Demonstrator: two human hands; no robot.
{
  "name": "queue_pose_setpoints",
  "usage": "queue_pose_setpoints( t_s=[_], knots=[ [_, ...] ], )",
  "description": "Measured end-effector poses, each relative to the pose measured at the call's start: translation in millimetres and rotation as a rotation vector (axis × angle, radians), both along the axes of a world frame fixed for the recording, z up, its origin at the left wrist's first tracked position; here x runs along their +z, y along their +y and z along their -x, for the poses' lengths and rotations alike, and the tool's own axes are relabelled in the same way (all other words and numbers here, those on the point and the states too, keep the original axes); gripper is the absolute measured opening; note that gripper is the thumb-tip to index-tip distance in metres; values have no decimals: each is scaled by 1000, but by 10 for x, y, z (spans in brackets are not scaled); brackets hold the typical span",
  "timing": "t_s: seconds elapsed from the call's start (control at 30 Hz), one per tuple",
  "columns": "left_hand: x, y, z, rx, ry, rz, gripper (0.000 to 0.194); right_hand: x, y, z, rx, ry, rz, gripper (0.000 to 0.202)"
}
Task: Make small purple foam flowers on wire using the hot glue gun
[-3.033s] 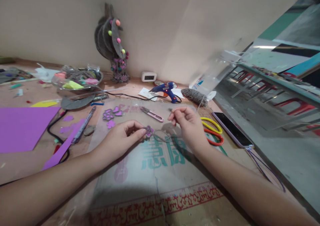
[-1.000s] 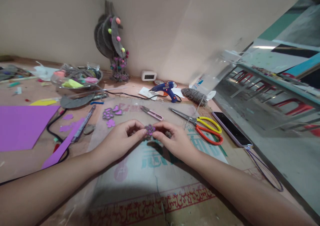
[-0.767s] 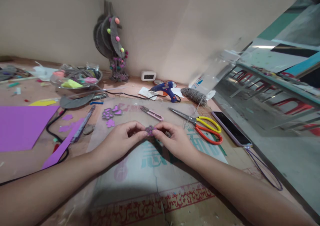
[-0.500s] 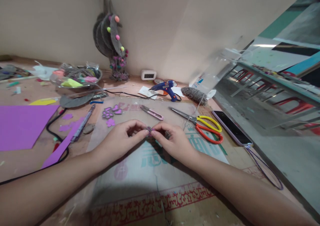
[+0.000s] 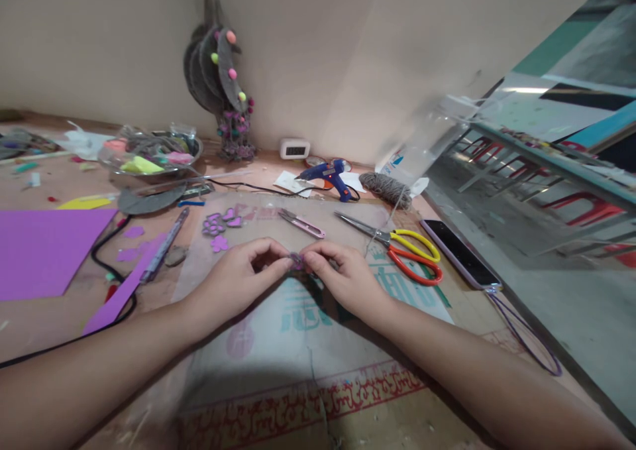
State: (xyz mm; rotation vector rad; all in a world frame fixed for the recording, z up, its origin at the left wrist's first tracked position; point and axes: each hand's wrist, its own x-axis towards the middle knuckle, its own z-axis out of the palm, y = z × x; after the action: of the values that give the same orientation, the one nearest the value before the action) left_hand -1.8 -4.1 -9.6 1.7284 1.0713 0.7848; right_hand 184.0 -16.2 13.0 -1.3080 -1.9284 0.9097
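Note:
Between my two hands is a small purple foam piece edged with grey yarn (image 5: pixel 297 260), mostly covered by fingertips. My left hand (image 5: pixel 253 268) pinches its left side between thumb and forefinger. On the opposite side, the thumb and fingers of my right hand (image 5: pixel 342 271) close on it too. Both hands hover over a translucent printed sheet (image 5: pixel 258 364). Beyond my left hand lie purple flower and heart shapes with grey outlines (image 5: pixel 213 223) and a plain purple flower (image 5: pixel 219 243). Pink-handled thread snips (image 5: pixel 303 224) rest just past the fingertips.
Scissors with yellow and orange handles (image 5: pixel 412 254) and a phone (image 5: pixel 462 254) lie to the right. Behind are a blue glue gun (image 5: pixel 330 175), a grey yarn bundle (image 5: pixel 385 188) and a white clock (image 5: pixel 295 148). Purple foam sheet (image 5: pixel 50 254) and a filled bowl (image 5: pixel 152 162) occupy the left.
The small piece has turned slightly, so more of its purple and grey face shows. My right fingertips have shifted a little; both hands stay in nearly the same place.

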Motion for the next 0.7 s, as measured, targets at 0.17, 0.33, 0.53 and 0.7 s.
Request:
queue_pose_setpoints(
  t_s=[0.17,0.33,0.53,0.7],
  knots=[
    [9,-24,-1,-17,25,-36,18,-1,-10,25,-13,-6,11,15],
    [41,-35,-9,-22,21,-29,20,-31,-14,27,-17,-37,-38,13],
    [19,-12,-14,20,-48,39,20,-28,-22,30,-35,-75,-92,12],
    [11,-16,-12,24,4,1,19,-51,-28,29,-14,-100,-135,13]
  ],
)
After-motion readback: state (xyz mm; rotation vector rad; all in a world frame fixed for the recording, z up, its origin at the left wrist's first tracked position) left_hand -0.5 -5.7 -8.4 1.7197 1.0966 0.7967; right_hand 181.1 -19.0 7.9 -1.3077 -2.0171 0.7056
